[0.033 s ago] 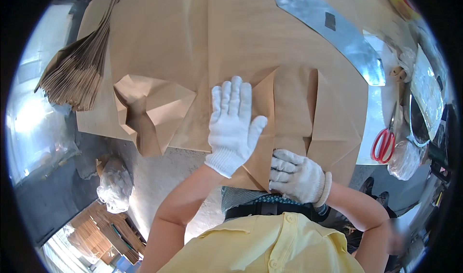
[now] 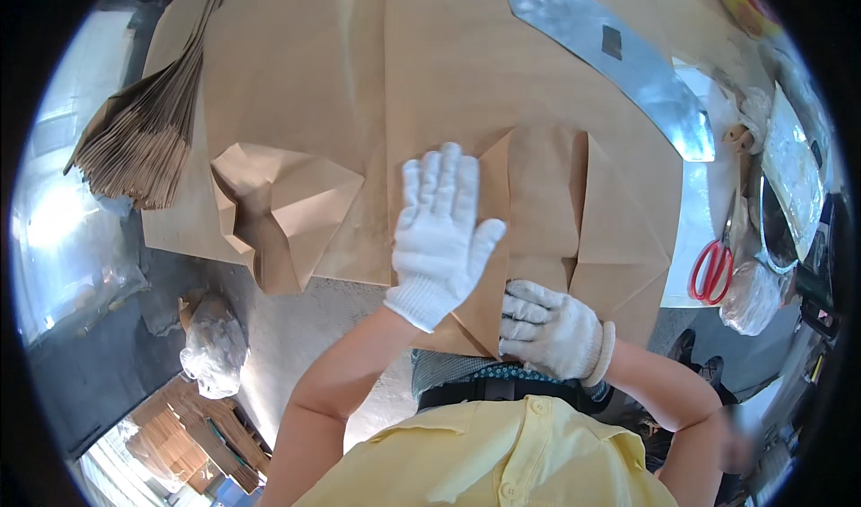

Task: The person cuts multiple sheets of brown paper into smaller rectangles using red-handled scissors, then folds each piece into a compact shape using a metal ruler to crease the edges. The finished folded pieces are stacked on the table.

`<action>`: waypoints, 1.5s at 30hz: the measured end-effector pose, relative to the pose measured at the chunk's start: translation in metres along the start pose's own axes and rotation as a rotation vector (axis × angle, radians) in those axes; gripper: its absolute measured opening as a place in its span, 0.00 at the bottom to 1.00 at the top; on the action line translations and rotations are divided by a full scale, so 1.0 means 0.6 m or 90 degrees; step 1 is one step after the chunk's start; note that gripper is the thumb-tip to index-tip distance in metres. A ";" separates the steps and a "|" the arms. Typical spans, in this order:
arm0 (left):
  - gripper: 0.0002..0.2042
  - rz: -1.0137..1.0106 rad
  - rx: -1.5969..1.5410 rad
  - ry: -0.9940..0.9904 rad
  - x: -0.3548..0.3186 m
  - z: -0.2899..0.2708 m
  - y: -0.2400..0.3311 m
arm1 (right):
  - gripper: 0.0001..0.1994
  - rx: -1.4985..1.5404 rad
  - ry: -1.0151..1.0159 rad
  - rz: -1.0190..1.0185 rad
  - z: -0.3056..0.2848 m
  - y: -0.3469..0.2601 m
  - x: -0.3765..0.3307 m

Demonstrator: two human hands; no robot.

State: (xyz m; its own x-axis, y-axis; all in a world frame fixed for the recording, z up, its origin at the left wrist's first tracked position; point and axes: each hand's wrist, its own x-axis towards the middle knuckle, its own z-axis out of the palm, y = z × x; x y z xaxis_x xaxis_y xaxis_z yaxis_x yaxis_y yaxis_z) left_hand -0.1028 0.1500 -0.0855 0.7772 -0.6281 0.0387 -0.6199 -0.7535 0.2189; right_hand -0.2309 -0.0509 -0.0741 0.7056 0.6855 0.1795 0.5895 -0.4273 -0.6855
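Note:
My left hand (image 2: 441, 231), in a white knit glove, lies flat with its fingers spread on a large brown paper sheet (image 2: 448, 68) that covers the table. It presses beside a folded brown paper piece (image 2: 574, 202) with angled creases. My right hand (image 2: 549, 329), gloved the same way, is at the near edge of that folded piece, with its fingers curled over the edge.
A fanned stack of flat brown paper bags (image 2: 134, 148) lies at the far left. A loosely folded brown paper piece (image 2: 287, 211) sits left of my hands. A silver metal strip (image 2: 610, 50), red scissors (image 2: 713, 269) and plastic-wrapped items (image 2: 752, 296) are to the right. A white bundle (image 2: 211, 346) lies on the floor.

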 end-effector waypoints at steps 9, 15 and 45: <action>0.38 0.108 -0.043 0.067 0.097 0.009 0.042 | 0.12 -0.167 0.237 0.035 -0.063 0.044 0.027; 0.40 0.112 -0.027 0.030 0.013 -0.021 0.016 | 0.19 -0.611 0.562 0.646 -0.218 0.233 -0.060; 0.11 0.226 -0.172 -0.023 -0.088 -0.080 -0.118 | 0.20 -0.362 0.084 0.581 -0.174 0.053 -0.088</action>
State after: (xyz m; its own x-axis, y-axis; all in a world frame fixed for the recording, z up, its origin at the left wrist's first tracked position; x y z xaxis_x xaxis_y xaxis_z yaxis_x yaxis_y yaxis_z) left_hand -0.0949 0.2460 -0.0562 0.5141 -0.8486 0.1248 -0.7936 -0.4154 0.4446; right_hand -0.2084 -0.1623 -0.0317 0.9872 -0.0842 -0.1352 -0.1078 -0.9781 -0.1778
